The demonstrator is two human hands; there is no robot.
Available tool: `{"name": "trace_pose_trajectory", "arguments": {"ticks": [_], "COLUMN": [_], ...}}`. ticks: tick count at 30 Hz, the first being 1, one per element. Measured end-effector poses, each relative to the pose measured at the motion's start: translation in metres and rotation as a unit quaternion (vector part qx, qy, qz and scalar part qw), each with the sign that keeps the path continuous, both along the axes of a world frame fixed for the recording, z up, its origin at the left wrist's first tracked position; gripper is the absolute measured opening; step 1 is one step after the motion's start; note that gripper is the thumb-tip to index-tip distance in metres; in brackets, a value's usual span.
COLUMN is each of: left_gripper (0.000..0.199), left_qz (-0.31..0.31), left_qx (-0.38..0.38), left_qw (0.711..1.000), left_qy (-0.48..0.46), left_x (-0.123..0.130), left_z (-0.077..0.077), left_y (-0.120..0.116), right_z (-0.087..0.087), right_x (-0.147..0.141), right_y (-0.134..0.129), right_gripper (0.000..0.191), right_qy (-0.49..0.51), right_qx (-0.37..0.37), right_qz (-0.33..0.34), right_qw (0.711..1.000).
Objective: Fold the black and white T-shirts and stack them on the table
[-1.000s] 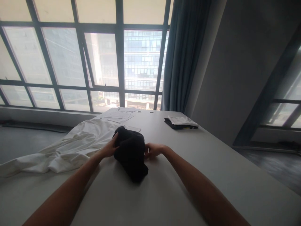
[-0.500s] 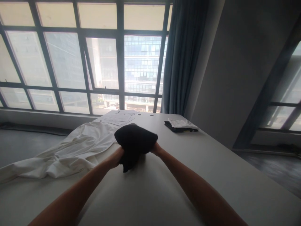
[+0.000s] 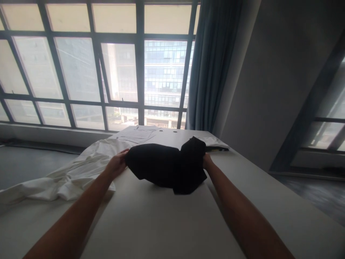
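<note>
A black cloth garment (image 3: 159, 163) is held up over the white table (image 3: 167, 219), bunched and folded; its exact kind cannot be made out. My left hand (image 3: 118, 162) grips its left end, with the fingertips behind the cloth. At the right end my right hand (image 3: 207, 161) is closed on the fabric, its fingers mostly hidden by it. Left of the garment lies a crumpled white cloth (image 3: 81, 169). Behind the right hand is a folded stack of white and black cloth (image 3: 215, 142), partly covered by the garment.
Several paper sheets (image 3: 138, 133) lie at the far end of the table, near two small round holes. Beyond stand a large window (image 3: 121, 72), a blue-grey curtain (image 3: 212, 72) and a grey wall (image 3: 258, 90). The table's right edge slants toward the front right.
My hands have moved apart, the left one leftward and the right one rightward. Between them the black garment has spread from a compact bundle into a wider shape.
</note>
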State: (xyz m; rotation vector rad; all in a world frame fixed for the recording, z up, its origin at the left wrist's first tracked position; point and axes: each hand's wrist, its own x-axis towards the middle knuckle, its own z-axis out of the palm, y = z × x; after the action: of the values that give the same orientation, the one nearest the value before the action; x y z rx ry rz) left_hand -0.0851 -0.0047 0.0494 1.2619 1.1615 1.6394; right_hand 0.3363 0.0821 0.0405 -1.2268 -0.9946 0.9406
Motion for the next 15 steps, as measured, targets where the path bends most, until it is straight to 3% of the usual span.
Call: {"name": "trace_pose_trajectory", "arguments": {"ticks": [2,5,7,9,12,14,15], "left_gripper": [0.039,0.062,0.069,0.063,0.031,0.021,0.022], "left_qz": [0.013,0.033,0.002,-0.026,-0.023,-0.011,0.0], "left_qx": [0.002,0.054,0.082,0.092,0.093,0.108,0.117], "left_qw": [1.0,0.979,0.924,0.864,0.816,0.821,0.832], "left_qy": [-0.016,0.193,0.373,0.494,0.57,0.561,0.542], "left_x": [0.005,0.019,0.033,0.047,0.06,0.06,0.057], "left_z": [-0.006,-0.025,-0.042,-0.055,-0.06,-0.054,-0.049], "left_y": [0.001,0.0,-0.003,-0.004,-0.003,-0.001,0.0], "right_z": [0.0,0.002,0.002,-0.002,-0.007,-0.006,-0.004], "right_x": [0.0,-0.002,-0.005,-0.009,-0.015,-0.014,-0.01], "right_y": [0.001,-0.001,-0.004,-0.007,-0.007,-0.004,-0.002], "right_gripper": [0.029,0.049,0.065,0.074,0.044,0.021,0.018], "right_qy": [0.011,-0.035,-0.144,-0.287,-0.435,-0.458,-0.453], "right_qx": [-0.038,-0.016,0.025,0.061,0.091,0.112,0.123], "right_qz": [0.002,0.059,0.118,0.16,0.164,0.116,0.076], "right_qw": [0.999,0.998,0.982,0.943,0.881,0.874,0.88]}}
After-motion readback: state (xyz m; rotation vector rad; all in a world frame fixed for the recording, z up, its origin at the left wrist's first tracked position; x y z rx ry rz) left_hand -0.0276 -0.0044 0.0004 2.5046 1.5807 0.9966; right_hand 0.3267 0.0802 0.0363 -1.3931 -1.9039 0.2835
